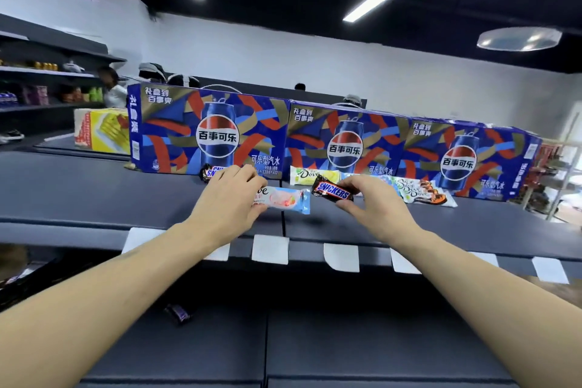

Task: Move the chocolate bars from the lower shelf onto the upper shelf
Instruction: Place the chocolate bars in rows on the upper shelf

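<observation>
**Two bars at the upper shelf, at least one left below**

Nearest me, the lower shelf (220, 353) is dark. One small purple-wrapped bar (178, 314) lies on it, left of centre. I judge that one is yet to move. Anything more down there I cannot make out.

Further out, both hands are over the upper shelf (94, 198). My left hand (231, 198) grips the pink Dove bar (283, 200) by its left end; the rest sticks out right, low over the shelf, contact unclear. My right hand (371, 198) pinches the Snickers bar (332, 194) between thumb and fingertips, held just above the surface.

Beyond, bars already placed: a second Snickers (210, 172) behind the left hand, a green Dove bar (310, 174), a brown-and-white Dove bar (425, 192). Pepsi cartons (208, 132) line the back.
</observation>
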